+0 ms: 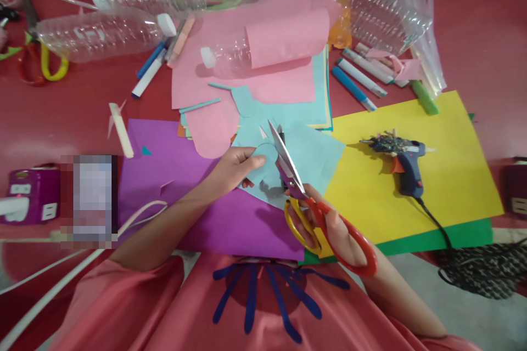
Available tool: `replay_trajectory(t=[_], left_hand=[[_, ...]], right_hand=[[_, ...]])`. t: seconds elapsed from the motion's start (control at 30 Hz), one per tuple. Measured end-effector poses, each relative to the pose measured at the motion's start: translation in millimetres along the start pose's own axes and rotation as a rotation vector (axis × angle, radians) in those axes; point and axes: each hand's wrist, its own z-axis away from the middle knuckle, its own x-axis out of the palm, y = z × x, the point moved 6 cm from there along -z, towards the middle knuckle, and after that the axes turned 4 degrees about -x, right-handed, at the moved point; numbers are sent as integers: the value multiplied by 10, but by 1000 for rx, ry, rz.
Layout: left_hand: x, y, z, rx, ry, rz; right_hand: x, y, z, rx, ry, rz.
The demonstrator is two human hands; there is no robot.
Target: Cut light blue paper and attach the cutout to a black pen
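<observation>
My left hand [241, 167] pinches a light blue paper piece [263, 153] with a curved edge between thumb and fingers. In my right hand [325, 216] is a pair of scissors [290, 167] with red and yellow handles, the blades pointing up and away beside that piece. Beneath both hands lies a larger light blue sheet [319, 148]. A dark pen [281, 132] shows partly behind the scissors. Just beyond my left hand are a rounded pink paper cut-out [214, 131] and light blue scraps [242, 100].
A glue gun [405, 156] rests on yellow paper [362, 197]; purple paper [164, 159] lies at left. Behind are a pink-wrapped bottle [288, 38], clear bottles [102, 33] and markers [354, 88]. At far left are other scissors [53, 63] and a phone [93, 197].
</observation>
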Motion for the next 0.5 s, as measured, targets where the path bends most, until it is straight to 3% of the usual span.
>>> replay_trajectory(t=[0.5], left_hand=[[-99,46,-34,59,117,77]], right_hand=[[16,-172,-64,-102,-37,7]])
